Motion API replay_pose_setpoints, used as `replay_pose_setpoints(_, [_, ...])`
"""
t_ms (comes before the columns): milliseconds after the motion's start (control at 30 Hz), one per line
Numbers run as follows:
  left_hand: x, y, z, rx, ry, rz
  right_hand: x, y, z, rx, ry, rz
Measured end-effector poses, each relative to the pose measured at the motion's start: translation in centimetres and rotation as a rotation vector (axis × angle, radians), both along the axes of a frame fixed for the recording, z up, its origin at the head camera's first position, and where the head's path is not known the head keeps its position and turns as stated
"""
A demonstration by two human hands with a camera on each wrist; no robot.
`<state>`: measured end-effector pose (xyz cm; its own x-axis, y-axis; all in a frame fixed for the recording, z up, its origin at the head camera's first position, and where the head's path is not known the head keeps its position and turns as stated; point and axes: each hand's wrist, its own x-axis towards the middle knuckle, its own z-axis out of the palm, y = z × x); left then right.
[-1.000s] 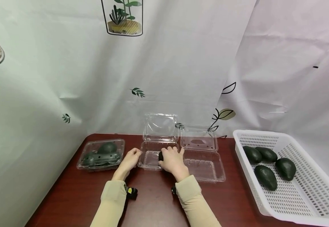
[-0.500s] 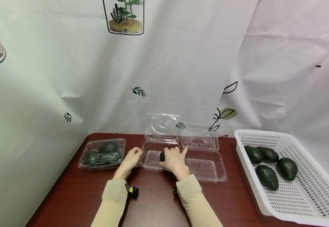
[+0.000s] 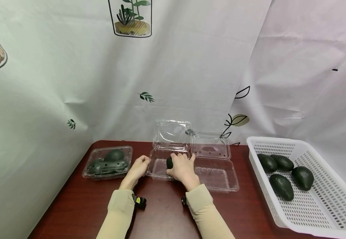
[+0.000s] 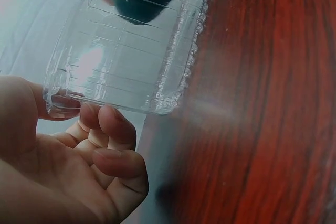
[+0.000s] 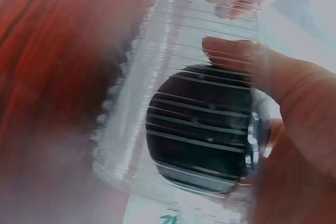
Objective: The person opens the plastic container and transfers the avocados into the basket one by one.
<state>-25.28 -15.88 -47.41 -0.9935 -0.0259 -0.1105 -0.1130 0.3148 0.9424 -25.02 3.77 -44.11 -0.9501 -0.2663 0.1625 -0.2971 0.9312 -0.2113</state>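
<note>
A clear plastic clamshell box sits mid-table, its lid raised at the back. My right hand reaches into it and grips a dark green avocado. Through the ribbed plastic in the right wrist view, the avocado shows with the thumb along it. At the box's left end my left hand pinches the rim. The left wrist view has the curled fingers of that hand at the edge of the box, the thumb partly behind the plastic.
Right of this box stands a second clear clamshell, lid up. A closed clamshell with avocados lies at the left. At the right, a white perforated basket holds several avocados. A patterned curtain hangs behind the table.
The right hand has shifted slightly left with the avocado, and more of the avocado shows beside it. The left hand stays at the box's rim.
</note>
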Motion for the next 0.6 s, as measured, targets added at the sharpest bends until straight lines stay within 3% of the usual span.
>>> replay_pose_setpoints(600, [0.0, 0.1, -0.1, 0.019, 0.000, -0.012, 1.2, 1.6, 3.7, -0.101, 0.090, 0.021])
